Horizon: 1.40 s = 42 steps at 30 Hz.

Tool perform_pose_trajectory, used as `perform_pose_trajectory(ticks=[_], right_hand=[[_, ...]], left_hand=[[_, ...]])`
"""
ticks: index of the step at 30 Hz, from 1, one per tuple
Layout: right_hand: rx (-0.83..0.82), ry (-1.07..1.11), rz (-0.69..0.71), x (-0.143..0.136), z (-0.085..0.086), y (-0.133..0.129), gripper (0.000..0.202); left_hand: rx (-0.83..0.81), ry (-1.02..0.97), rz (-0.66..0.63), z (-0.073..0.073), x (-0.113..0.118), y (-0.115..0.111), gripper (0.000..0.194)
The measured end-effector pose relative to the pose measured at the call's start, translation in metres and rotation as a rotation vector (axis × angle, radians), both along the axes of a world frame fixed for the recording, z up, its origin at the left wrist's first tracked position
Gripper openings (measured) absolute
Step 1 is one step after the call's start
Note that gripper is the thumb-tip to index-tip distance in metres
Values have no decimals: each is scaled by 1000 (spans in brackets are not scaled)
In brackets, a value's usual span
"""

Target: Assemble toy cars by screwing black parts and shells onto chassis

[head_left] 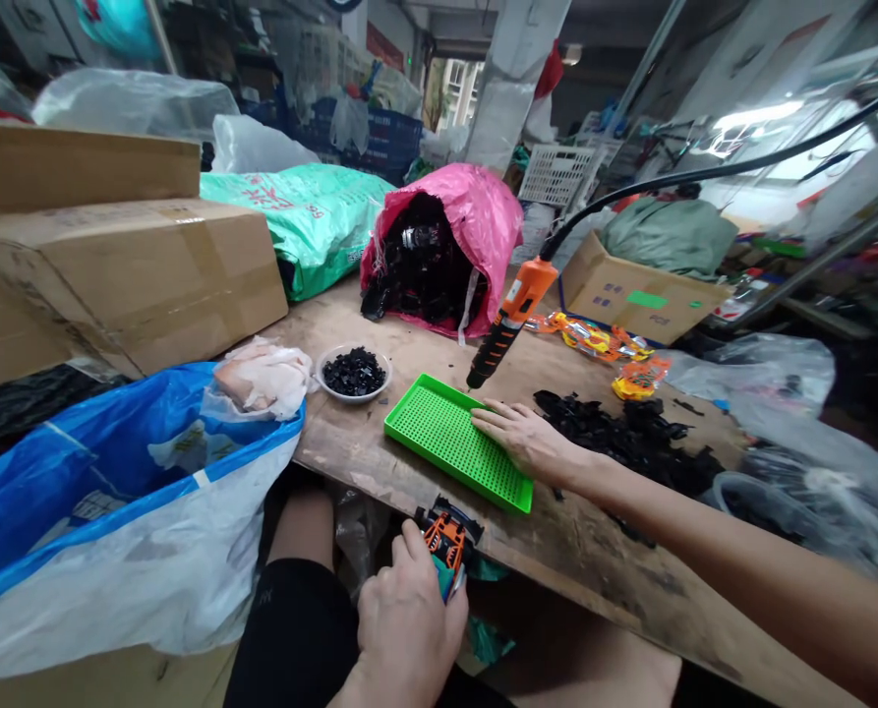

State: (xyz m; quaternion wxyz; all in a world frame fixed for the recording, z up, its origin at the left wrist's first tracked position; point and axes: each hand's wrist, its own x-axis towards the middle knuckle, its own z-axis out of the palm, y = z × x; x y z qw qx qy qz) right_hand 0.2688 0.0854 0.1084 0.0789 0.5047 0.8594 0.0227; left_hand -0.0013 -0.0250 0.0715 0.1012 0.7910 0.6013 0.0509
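My left hand (409, 610) is closed around a toy car (449, 541) with an orange and black top and a teal side, held in front of the table edge. My right hand (523, 438) reaches over the green perforated tray (439, 433), fingers stretched out along its far side; whether they touch it is hard to tell. The tray looks bare inside. Just beyond my right fingertips, an orange and black electric screwdriver (512, 320) hangs tip down from a black cable. Right of the tray lies a heap of black plastic parts (630, 438).
A bowl of small black pieces (354, 374) stands left of the tray. Behind it, a pink sack (483, 211) spills black parts. Orange toy pieces (601, 339) lie at right. A blue-lined bag (209, 482) and a cardboard box (165, 275) flank the left.
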Motion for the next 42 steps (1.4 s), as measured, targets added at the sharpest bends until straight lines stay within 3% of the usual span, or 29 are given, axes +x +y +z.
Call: perform_pose_trajectory(ticks=[7, 15, 21, 28, 35, 42], right_hand=[[34, -32, 22, 14, 10, -14, 30], [28, -26, 14, 5, 3, -10, 43], [3, -60, -24, 14, 13, -20, 26], [-25, -64, -15, 5, 8, -19, 55], [-77, -123, -61, 13, 18, -25, 40], [-71, -68, -17, 6, 16, -15, 52]], left_hand=[[-57, -7, -21, 1, 0, 3, 61], [-66, -17, -48, 2, -2, 4, 60], [4, 37, -11, 3, 1, 1, 58], [-18, 1, -59, -5, -3, 4, 61], [55, 34, -8, 1, 2, -1, 60], [25, 2, -33, -3, 0, 1, 60]])
